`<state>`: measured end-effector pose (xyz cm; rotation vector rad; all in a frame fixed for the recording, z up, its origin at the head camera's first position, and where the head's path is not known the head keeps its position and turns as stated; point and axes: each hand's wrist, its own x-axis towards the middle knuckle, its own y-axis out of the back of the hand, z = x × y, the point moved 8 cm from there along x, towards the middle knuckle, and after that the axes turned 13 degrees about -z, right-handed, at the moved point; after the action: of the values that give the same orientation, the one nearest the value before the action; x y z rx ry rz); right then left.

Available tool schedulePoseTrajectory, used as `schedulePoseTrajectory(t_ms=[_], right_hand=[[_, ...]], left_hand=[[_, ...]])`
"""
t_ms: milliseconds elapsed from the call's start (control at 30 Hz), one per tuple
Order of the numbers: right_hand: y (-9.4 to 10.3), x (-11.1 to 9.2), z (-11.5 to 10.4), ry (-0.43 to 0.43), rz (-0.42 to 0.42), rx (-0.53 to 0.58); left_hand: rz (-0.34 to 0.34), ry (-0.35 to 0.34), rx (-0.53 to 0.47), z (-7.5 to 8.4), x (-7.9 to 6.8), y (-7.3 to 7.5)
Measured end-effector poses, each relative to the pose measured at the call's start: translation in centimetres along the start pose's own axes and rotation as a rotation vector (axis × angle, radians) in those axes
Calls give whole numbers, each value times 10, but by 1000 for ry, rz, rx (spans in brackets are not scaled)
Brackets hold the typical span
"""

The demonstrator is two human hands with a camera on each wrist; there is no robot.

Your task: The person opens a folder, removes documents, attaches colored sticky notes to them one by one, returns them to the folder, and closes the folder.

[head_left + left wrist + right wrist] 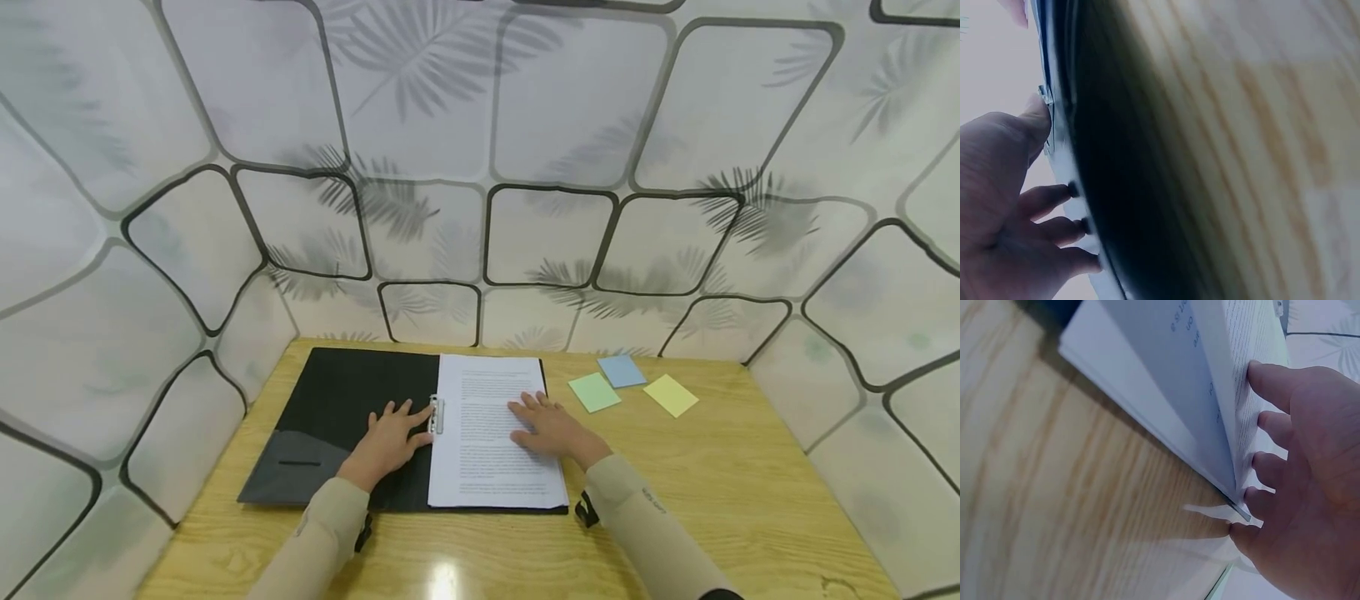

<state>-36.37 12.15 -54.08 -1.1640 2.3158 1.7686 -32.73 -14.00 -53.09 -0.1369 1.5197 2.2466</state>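
A black folder (360, 379) lies spread out on the wooden table, with a stack of printed paper (487, 479) on its right half. A silver metal clip (437, 415) sits at the left edge of the paper. My left hand (386, 442) is on the folder with its fingers spread, thumb and index finger at the clip. In the left wrist view, the other fingertips (1079, 226) touch the black surface. My right hand (551, 429) rests on the right side of the top sheet. Its fingers are extended against the print in the right wrist view, where lower sheets (1129, 394) fan apart.
To the right of the folder lie a green note (595, 392), a blue note (622, 372) and a yellow note (671, 395). A grey pocket (300, 467) covers the folder's lower left corner. Patterned cloth walls (555, 233) stand around the table (720, 500).
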Motion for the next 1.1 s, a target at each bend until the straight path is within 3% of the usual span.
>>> schedulePoseTrajectory(t_ms=[433, 667, 833, 1100], right_hand=[[2, -1, 0, -17, 1, 17], [2, -1, -1, 3, -4, 24], [2, -1, 0, 6, -10, 23], [2, 1, 1, 9, -6, 13]], left_hand=[[-18, -34, -45, 0, 1, 6], [33, -81, -14, -1, -4, 12], [29, -99, 2, -2, -3, 10], [102, -132, -62, -3, 4, 9]])
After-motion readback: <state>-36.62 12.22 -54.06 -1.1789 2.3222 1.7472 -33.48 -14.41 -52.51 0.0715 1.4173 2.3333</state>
